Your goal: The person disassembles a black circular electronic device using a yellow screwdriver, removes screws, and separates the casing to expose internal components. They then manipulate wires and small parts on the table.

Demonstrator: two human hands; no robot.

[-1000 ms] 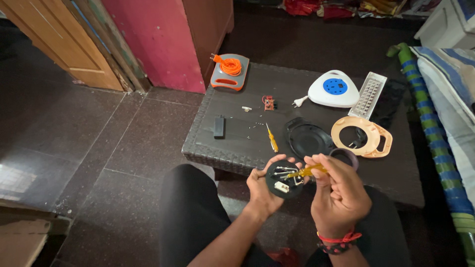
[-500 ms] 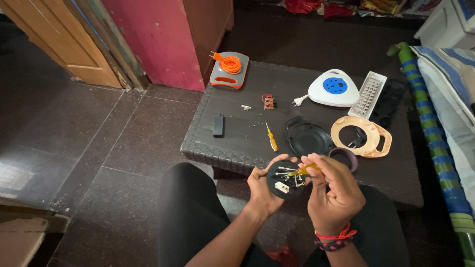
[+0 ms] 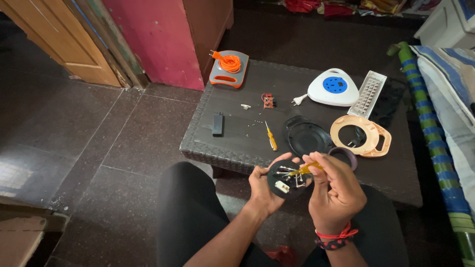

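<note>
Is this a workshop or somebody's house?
It looks like a room in a home, used for repairs. There is a low dark table on a tiled floor, a wooden door, and bedding with a striped edge beside the table.

woven matt table (image 3: 232, 143), glossy plastic disc (image 3: 287, 180)

On dark table (image 3: 232, 143): orange cord reel (image 3: 228, 68), white/blue socket box (image 3: 333, 87), spare yellow screwdriver (image 3: 270, 136), small red board (image 3: 268, 101).
</note>
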